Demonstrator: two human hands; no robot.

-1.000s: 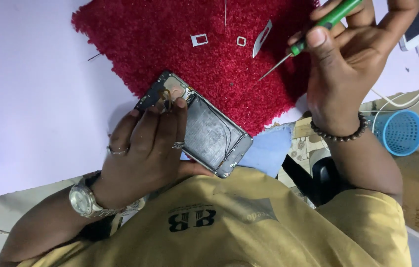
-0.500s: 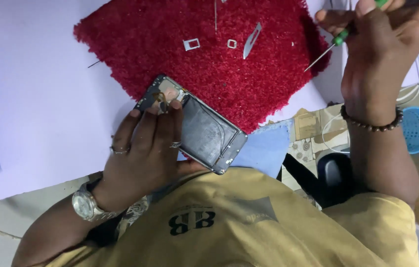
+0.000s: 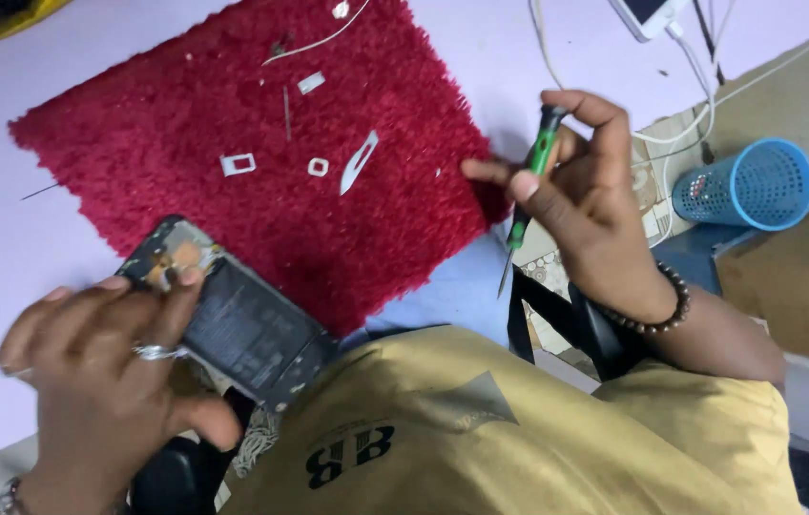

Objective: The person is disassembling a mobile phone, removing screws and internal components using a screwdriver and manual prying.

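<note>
Lowered since the earlier frame, right hand [image 3: 595,210] now pinches the screwdriver [image 3: 530,181] beside the mat's [image 3: 137,133] right edge.
Left hand [image 3: 109,381] fingers grasp the opened phone [image 3: 242,324], which overlaps the red mat's near edge; small parts [image 3: 238,164] and a blade [image 3: 358,162] lie on the mat, on a pale table [image 3: 4,248]; blue basket [image 3: 748,186] and white cables [image 3: 700,105] at right.

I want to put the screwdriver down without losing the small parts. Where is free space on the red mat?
The red mat is bare at its left end, between the rectangular frame and the left edge, and in the strip between the blade and the phone. The top middle is crowded with small parts.
</note>
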